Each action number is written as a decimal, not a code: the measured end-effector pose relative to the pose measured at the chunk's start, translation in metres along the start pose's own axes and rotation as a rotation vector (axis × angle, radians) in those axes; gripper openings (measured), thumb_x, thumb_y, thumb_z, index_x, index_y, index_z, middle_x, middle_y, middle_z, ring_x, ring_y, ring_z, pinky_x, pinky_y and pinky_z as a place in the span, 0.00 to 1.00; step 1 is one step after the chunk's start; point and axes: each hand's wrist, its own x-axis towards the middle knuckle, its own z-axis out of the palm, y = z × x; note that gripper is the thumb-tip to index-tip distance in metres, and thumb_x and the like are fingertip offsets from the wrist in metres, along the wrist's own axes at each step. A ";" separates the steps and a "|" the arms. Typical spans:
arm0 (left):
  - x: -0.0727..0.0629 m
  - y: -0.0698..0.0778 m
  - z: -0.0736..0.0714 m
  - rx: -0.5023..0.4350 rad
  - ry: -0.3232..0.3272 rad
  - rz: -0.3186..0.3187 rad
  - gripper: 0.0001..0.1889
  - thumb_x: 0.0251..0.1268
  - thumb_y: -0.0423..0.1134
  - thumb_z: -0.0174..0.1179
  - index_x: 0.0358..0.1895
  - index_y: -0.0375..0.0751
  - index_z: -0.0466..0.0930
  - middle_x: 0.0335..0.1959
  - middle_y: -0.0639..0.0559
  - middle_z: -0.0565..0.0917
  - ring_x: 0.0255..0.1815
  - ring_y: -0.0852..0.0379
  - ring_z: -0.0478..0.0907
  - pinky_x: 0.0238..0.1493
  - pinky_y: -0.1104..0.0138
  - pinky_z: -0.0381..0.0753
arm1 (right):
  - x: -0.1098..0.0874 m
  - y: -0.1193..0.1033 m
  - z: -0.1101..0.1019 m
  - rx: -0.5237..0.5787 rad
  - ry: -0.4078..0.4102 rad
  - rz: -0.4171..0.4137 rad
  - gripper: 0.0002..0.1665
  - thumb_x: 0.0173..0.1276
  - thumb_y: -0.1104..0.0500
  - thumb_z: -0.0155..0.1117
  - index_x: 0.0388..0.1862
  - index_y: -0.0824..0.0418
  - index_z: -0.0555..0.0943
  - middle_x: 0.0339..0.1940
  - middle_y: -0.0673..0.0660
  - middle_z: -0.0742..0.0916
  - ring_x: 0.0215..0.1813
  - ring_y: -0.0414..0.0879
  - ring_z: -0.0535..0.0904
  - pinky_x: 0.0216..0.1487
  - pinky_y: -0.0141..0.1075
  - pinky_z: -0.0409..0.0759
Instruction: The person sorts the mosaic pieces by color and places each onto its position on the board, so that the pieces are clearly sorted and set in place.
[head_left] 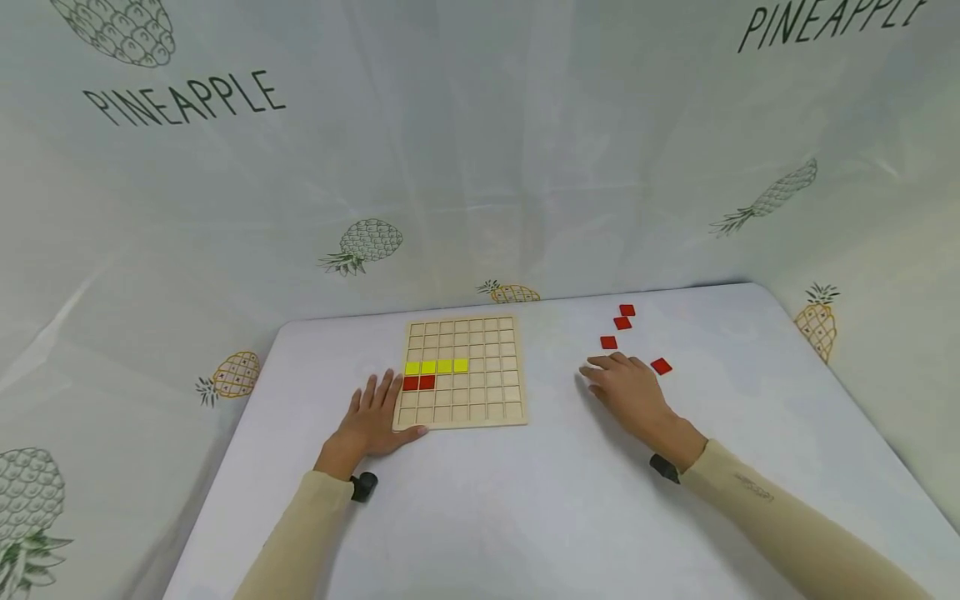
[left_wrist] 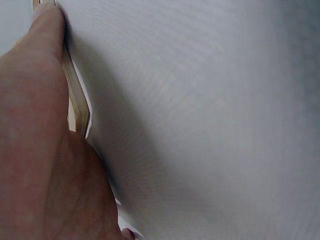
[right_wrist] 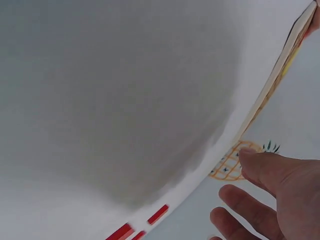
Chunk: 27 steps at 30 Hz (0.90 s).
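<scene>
A square wooden grid board (head_left: pixel 480 410) lies on the table, left of centre. One of its rows carries several yellow square tiles (head_left: pixel 444 366), and just below them sit two red tiles (head_left: pixel 418 382) at the left edge. My left hand (head_left: pixel 372 421) rests with spread, straight fingers against the board's lower left corner; its thumb lies along the near edge. Over the table to the right hovers my right hand (head_left: pixel 628 392), fingers loosely bent. The right wrist view shows thumb and fingers (right_wrist: pixel 250 207) apart with nothing between them. Closest to this hand is a loose red tile (head_left: pixel 608 342).
Another red tile (head_left: pixel 661 366) lies right of my right hand, and two more, a nearer one (head_left: pixel 622 322) and a farther one (head_left: pixel 627 310), lie toward the table's back edge. A pineapple-printed cloth (head_left: pixel 480 167) hangs behind the white table (head_left: pixel 495 508).
</scene>
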 end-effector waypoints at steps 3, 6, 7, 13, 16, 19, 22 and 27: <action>0.001 -0.003 0.002 0.008 -0.004 0.004 0.61 0.69 0.70 0.59 0.87 0.34 0.37 0.88 0.34 0.38 0.87 0.31 0.32 0.84 0.37 0.35 | -0.005 0.010 -0.001 0.003 0.007 0.016 0.22 0.62 0.66 0.80 0.56 0.63 0.90 0.57 0.63 0.90 0.58 0.61 0.85 0.57 0.55 0.85; 0.003 -0.006 0.005 0.016 0.004 0.008 0.60 0.70 0.69 0.60 0.86 0.33 0.37 0.88 0.34 0.39 0.87 0.30 0.33 0.84 0.37 0.37 | -0.009 0.018 -0.001 0.003 0.014 0.042 0.22 0.61 0.67 0.80 0.56 0.63 0.90 0.56 0.64 0.90 0.57 0.62 0.85 0.56 0.57 0.85; 0.004 -0.007 0.005 0.013 0.010 0.010 0.60 0.69 0.68 0.60 0.86 0.33 0.38 0.88 0.33 0.39 0.87 0.30 0.34 0.83 0.36 0.37 | -0.011 0.020 -0.002 0.001 0.015 0.047 0.22 0.61 0.68 0.80 0.56 0.63 0.90 0.56 0.64 0.90 0.57 0.62 0.85 0.56 0.57 0.85; 0.004 -0.008 0.007 -0.008 0.031 0.020 0.60 0.68 0.66 0.63 0.86 0.32 0.40 0.88 0.32 0.41 0.87 0.29 0.35 0.83 0.35 0.37 | -0.019 0.031 -0.004 -0.012 0.009 0.065 0.21 0.61 0.70 0.79 0.54 0.64 0.90 0.55 0.65 0.90 0.56 0.63 0.85 0.57 0.59 0.84; 0.004 -0.008 0.007 -0.010 0.030 0.020 0.60 0.68 0.66 0.63 0.86 0.32 0.40 0.88 0.32 0.40 0.87 0.29 0.34 0.83 0.35 0.36 | -0.023 0.035 -0.003 -0.015 0.004 0.072 0.21 0.61 0.72 0.77 0.54 0.64 0.90 0.55 0.65 0.90 0.55 0.63 0.85 0.57 0.59 0.84; 0.005 -0.008 0.007 0.002 0.027 0.018 0.60 0.69 0.66 0.62 0.86 0.32 0.40 0.88 0.32 0.40 0.87 0.29 0.34 0.83 0.35 0.37 | -0.025 0.038 -0.001 -0.033 -0.006 0.074 0.20 0.61 0.73 0.77 0.53 0.64 0.90 0.55 0.66 0.90 0.55 0.64 0.84 0.55 0.59 0.85; 0.003 -0.006 0.005 0.009 0.011 0.012 0.59 0.70 0.68 0.60 0.86 0.32 0.39 0.88 0.33 0.39 0.87 0.30 0.34 0.83 0.36 0.36 | -0.027 0.041 0.000 -0.064 -0.012 0.066 0.20 0.61 0.73 0.77 0.52 0.64 0.90 0.54 0.66 0.90 0.55 0.64 0.84 0.53 0.58 0.86; -0.003 0.001 -0.003 -0.019 -0.005 0.015 0.60 0.69 0.72 0.58 0.86 0.32 0.40 0.88 0.33 0.40 0.87 0.30 0.33 0.83 0.37 0.34 | -0.029 0.044 0.001 -0.081 0.004 0.054 0.19 0.59 0.75 0.77 0.49 0.64 0.91 0.51 0.64 0.91 0.53 0.63 0.85 0.52 0.58 0.86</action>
